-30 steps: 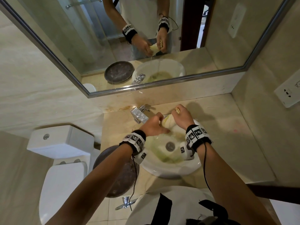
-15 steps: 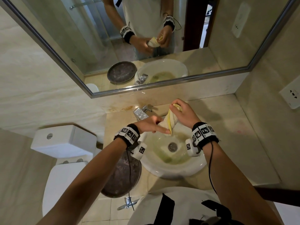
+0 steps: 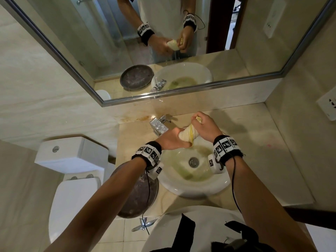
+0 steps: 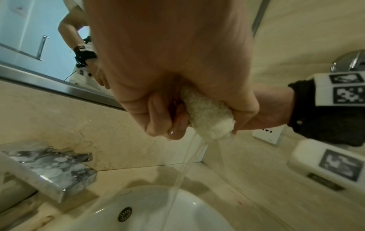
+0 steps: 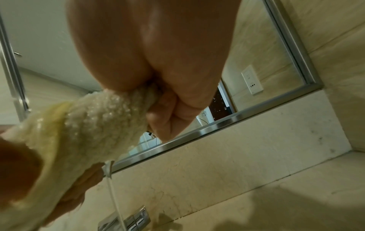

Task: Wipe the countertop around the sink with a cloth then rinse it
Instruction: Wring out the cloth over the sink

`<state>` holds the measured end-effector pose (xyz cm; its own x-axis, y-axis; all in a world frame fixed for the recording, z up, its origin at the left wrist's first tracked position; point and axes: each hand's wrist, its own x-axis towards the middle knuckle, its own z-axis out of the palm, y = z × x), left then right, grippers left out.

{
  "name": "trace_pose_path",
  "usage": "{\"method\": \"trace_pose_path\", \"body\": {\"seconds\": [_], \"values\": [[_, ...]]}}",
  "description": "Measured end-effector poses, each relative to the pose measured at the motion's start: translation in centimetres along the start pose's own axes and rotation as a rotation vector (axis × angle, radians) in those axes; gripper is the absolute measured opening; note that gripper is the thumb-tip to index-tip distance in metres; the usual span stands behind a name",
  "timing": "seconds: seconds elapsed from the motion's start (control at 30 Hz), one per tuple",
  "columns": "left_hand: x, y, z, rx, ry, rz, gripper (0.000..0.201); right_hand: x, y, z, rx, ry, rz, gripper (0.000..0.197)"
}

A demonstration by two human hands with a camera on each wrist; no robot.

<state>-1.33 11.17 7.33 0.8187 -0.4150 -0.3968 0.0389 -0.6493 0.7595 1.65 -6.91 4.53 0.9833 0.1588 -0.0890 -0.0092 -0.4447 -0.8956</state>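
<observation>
A wet cream and yellow cloth (image 3: pixel 188 134) is twisted into a roll above the white sink basin (image 3: pixel 181 190). My left hand (image 3: pixel 172 139) grips its lower end (image 4: pixel 207 118) and my right hand (image 3: pixel 202 125) grips its upper end (image 5: pixel 94 118). Thin streams of water (image 4: pixel 183 168) run from the cloth down into the basin. The beige countertop (image 3: pixel 254 160) surrounds the sink. The chrome tap (image 3: pixel 158 125) stands at the basin's back left, just left of my left hand.
A dark round dish (image 3: pixel 138 195) sits on the counter left of the basin. A toilet (image 3: pixel 72 188) stands further left. The mirror (image 3: pixel 163 42) runs along the back wall. A wall with a socket (image 3: pixel 329 106) closes the right side.
Both hands lifted the cloth from low in the basin to above it and twisted it tighter. Water now streams out of it.
</observation>
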Motion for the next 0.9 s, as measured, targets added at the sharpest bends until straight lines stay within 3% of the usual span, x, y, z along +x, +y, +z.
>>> {"method": "trace_pose_path", "body": {"seconds": [0.37,0.63,0.77,0.87,0.9], "values": [[0.9,-2.2,1.9,0.279,0.075,0.015,0.032,-0.2,1.5,1.3,-0.071,-0.040,0.109,0.009],[1.3,-3.1,2.4,0.380,0.119,0.018,0.041,-0.7,1.1,0.8,-0.024,-0.067,0.216,0.020],[1.4,-3.2,1.4,0.276,0.119,-0.009,0.048,-1.2,0.8,0.2,0.024,-0.146,0.288,0.042],[0.9,-2.7,-0.2,-0.013,-0.025,-0.128,0.072,-1.3,1.2,0.1,0.072,-0.103,0.185,0.046],[0.7,-2.4,-0.7,-0.125,-0.085,-0.146,0.071,-1.3,1.3,0.0,0.084,-0.090,0.144,0.045]]}}
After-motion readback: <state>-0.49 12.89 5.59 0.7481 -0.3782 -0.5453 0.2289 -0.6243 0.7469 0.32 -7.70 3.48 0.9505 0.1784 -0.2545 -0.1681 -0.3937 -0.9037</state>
